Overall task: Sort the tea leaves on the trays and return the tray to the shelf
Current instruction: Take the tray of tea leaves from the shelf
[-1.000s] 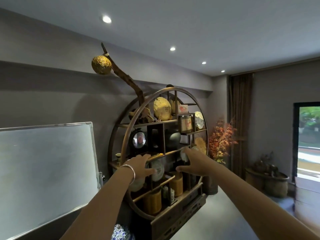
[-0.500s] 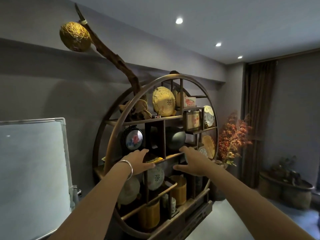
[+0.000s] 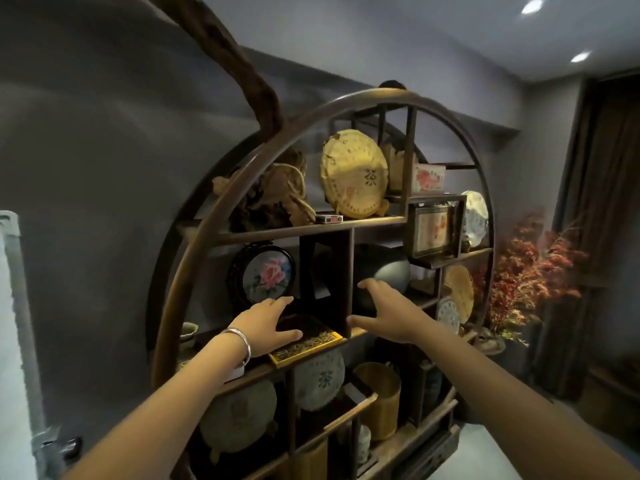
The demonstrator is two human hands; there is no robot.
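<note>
A yellow-rimmed tray (image 3: 306, 344) with dark and greenish tea leaves lies in a middle compartment of the round wooden shelf (image 3: 311, 230), its front corner jutting past the shelf edge. My left hand (image 3: 266, 322), with a silver bangle at the wrist, rests on the tray's left side, fingers spread over the leaves and thumb along the front. My right hand (image 3: 384, 315) hovers open just right of the tray, in front of the upright divider, holding nothing.
The shelf holds wrapped tea cakes (image 3: 353, 173), a carved root (image 3: 277, 192), a framed rose picture (image 3: 266, 275), a dark round pot (image 3: 388, 275) and bamboo cylinders (image 3: 379, 396) below. A whiteboard frame (image 3: 24, 323) stands left; a red-leaved plant (image 3: 530, 271) stands right.
The view has closed in on the shelf. Both hands have risen slightly and spread apart; the left now lies on the tray, the right has drawn clear of it.
</note>
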